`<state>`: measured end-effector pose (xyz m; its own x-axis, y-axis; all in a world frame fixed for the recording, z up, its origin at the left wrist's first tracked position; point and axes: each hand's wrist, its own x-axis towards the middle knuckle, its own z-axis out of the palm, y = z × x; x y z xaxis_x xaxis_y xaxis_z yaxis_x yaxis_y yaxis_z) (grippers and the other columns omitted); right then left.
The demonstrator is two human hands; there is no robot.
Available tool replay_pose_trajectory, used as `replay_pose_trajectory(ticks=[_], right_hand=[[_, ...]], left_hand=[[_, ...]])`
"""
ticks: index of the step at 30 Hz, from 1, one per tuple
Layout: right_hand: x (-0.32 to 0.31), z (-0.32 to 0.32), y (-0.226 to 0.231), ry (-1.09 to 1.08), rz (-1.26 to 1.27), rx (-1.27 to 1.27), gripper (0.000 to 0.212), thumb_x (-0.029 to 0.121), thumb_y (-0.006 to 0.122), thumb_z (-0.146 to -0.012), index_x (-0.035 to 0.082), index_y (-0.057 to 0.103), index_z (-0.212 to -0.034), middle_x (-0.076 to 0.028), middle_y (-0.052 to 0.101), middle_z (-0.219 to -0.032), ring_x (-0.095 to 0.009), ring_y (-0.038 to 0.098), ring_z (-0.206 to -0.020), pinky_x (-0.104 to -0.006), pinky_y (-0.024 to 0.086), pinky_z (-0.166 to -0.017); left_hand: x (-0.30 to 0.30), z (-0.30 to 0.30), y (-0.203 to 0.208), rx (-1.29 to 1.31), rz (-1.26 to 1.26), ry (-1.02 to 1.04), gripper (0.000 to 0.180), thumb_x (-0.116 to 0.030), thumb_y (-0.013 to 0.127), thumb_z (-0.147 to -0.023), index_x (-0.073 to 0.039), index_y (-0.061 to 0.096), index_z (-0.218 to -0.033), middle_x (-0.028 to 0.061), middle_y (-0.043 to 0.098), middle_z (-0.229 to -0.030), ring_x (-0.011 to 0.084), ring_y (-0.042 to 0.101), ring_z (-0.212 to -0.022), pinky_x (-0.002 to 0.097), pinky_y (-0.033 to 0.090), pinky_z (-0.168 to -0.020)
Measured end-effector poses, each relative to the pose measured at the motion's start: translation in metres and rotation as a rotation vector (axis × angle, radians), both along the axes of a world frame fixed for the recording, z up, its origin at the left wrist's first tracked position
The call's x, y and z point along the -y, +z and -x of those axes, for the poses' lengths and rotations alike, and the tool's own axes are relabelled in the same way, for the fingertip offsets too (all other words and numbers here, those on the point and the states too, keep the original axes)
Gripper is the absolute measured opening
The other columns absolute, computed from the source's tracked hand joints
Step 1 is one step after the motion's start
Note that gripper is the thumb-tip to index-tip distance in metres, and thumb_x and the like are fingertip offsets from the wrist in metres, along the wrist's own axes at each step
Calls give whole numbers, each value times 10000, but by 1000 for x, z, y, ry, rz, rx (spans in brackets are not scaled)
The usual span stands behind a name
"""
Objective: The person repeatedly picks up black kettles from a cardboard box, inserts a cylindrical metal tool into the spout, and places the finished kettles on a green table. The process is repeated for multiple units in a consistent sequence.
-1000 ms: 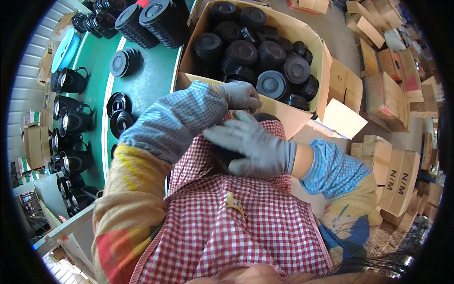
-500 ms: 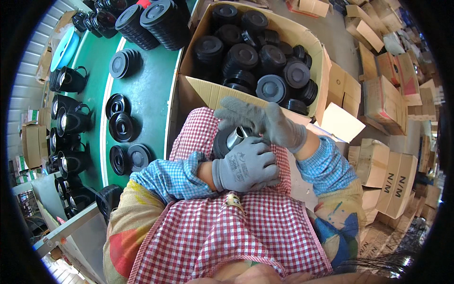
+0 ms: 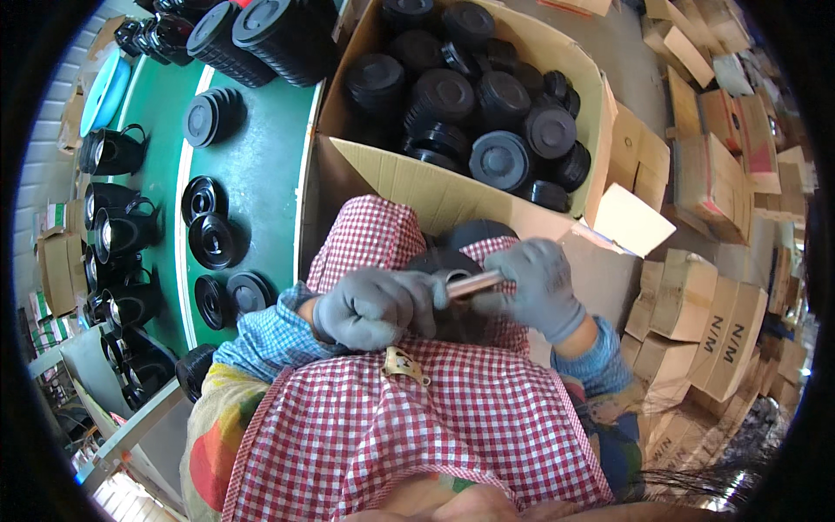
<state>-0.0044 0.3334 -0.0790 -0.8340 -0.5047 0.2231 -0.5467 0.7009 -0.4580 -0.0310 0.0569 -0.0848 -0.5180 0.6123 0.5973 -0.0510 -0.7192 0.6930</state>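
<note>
My left hand [image 3: 370,309], in a grey glove, is curled closed above my lap. Its fingertips meet the left end of a short flat bar [image 3: 474,284] with a pinkish-brown face; whatever lies inside the fist is hidden. My right hand [image 3: 541,291], gloved alike, pinches the bar's right end between thumb and fingers. Just behind the bar a small ring-shaped silvery rim [image 3: 456,275] shows. A dark round piece [image 3: 439,261] sits between my knees, partly covered by both hands.
Ahead, an open carton [image 3: 409,170] holds many black round lids [image 3: 500,161]. Leftward, a green table [image 3: 252,161] carries loose black lids [image 3: 211,240], tall lid stacks [image 3: 283,39] and black mugs [image 3: 113,233]. Cardboard boxes [image 3: 726,335] pile up on the right.
My hands have drawn apart; the right one dropped from above the left and now grips the bar. My left hand shifted left and curled. The silver cone-like piece is mostly out of sight.
</note>
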Motion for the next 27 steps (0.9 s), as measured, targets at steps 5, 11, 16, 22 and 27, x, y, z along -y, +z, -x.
replay_pose_trajectory(ticks=[5,11,16,22,27], right_hand=[[-3,39,9,118,-172,218,662,763,624,-790,124,713,-935,-100,678,-845,-309,645,-818,-443,468,-758],[-1,58,30,381,-466,207,581,712,607,-831,141,691,-902,-77,702,-883,-300,684,-887,-451,513,-771],[-7,76,3,588,-93,228,823,752,562,-859,152,534,-1422,-199,546,-1420,-375,538,-1294,-470,436,-1072],[-1,33,-4,478,408,554,947,766,432,-924,103,301,-1587,-243,330,-1586,-408,283,-1495,-495,209,-1229],[33,-17,37,554,279,487,952,794,283,-940,134,232,-1624,-216,195,-1665,-400,153,-1550,-573,61,-1238]], left_hand=[[19,16,70,-150,754,218,349,-297,550,-1037,26,616,-1151,185,664,-1101,320,634,-1094,428,466,-956],[-24,-2,104,-263,1528,107,481,-343,507,-1037,4,521,-1370,251,676,-1035,384,699,-890,438,570,-824],[-35,-2,94,-292,1569,52,432,-333,476,-1055,-22,565,-1340,233,699,-921,369,724,-826,444,578,-748],[-4,21,65,-312,1330,19,409,-352,475,-1067,-7,674,-1162,188,713,-901,342,707,-827,442,568,-793],[-12,81,26,-582,1528,-84,313,-305,534,-1007,-78,741,-1068,157,731,-932,295,716,-854,411,562,-817]])
